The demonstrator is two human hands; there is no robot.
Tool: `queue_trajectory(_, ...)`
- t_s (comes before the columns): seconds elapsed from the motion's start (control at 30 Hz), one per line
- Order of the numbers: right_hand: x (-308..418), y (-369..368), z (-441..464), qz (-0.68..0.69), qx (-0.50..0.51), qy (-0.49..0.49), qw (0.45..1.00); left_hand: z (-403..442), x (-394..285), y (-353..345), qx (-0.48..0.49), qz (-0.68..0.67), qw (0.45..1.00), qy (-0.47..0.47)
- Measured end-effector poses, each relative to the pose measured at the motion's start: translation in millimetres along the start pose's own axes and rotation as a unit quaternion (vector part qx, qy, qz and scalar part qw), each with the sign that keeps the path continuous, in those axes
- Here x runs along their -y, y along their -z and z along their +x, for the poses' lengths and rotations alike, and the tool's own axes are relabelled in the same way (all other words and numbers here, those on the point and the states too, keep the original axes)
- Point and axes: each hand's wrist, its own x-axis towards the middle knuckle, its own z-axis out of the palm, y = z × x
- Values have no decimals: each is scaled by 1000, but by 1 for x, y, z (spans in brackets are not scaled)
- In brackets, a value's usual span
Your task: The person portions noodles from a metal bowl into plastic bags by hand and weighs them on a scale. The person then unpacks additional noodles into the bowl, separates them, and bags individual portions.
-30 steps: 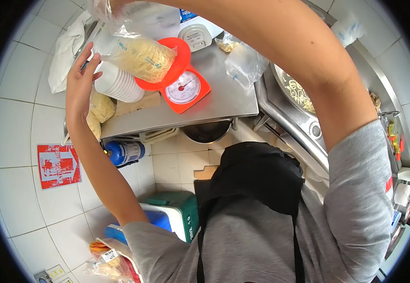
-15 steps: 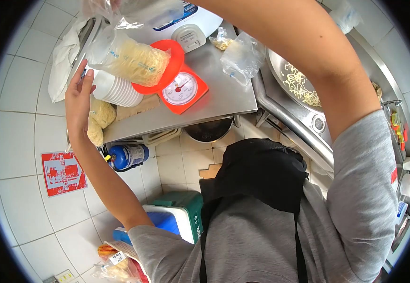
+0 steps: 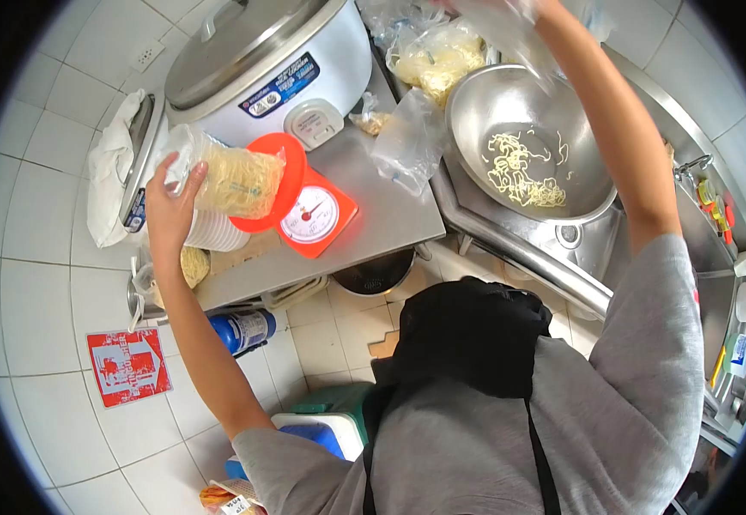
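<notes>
My left hand is closed around the gathered end of a clear plastic bag of noodles, thumb on the near side. The bag lies on its side on the round red pan of an orange-red kitchen scale. My right hand is at the top edge, above the far side of a large steel bowl. Clear plastic covers or hangs about it, smeared by motion, so its fingers cannot be made out. Loose noodles lie in the bottom of the bowl.
A big rice cooker stands behind the scale on the steel table. Stacked white cups sit beside it. Clear bags and bagged noodles lie near the bowl. A sink tap is at the right.
My right hand has moved from above the noodle bag at the left across to the far side of the bowl. My left hand has closed on the bag's end. The view has shifted.
</notes>
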Motion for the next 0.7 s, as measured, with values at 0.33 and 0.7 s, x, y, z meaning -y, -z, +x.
queue_trajectory(0.33,-186,-19,-201,73,143,-335,929,43,-49,-14,-58,-58,993,-90)
queue_trajectory(0.7,-190,-28,-256,-54,140,-136,979,157,-247,-101,-2,-123,966,-227)
